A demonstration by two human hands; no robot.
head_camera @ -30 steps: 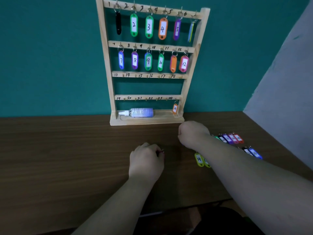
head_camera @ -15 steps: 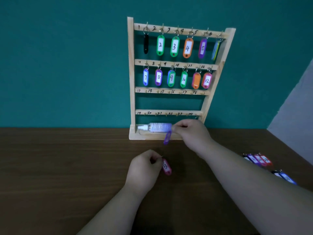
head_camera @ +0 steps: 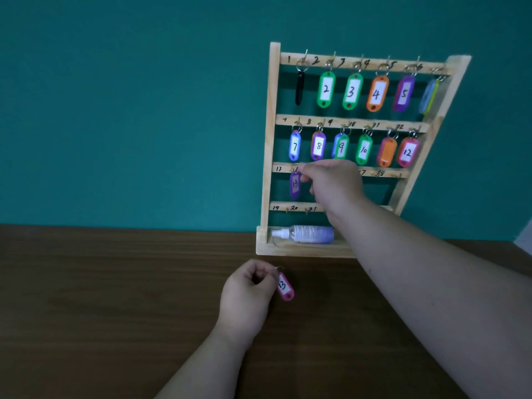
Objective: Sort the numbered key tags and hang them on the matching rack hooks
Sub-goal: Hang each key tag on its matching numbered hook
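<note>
- Well, teal wall (head_camera: 115, 110); dark wood bench (head_camera: 86, 312) carries the rack (head_camera: 269, 139).
- At third rail, right hand (head_camera: 334, 182) fingers (head_camera: 306, 170) pinch purple tag (head_camera: 295, 184).
- Over bench, left hand (head_camera: 247, 295) fingers (head_camera: 267, 279) pinch pink tag (head_camera: 285, 287).

Purple tag (head_camera: 295, 185), pink tag (head_camera: 285, 287), pale wood rack (head_camera: 267, 156); sixth tag (head_camera: 429, 96) perhaps blue-yellow

Rack (head_camera: 266, 156) access: lower rails
Tags (head_camera: 351, 92) fill both upper rails. Hooks 17–18 (head_camera: 377, 174) and hooks 19–21 (head_camera: 305, 211) hang bare. The right hand (head_camera: 331, 180) covers the third rail's middle, its forearm (head_camera: 403, 246) the bottom rail's right. A spray bottle (head_camera: 312, 234) occupies the base.
</note>
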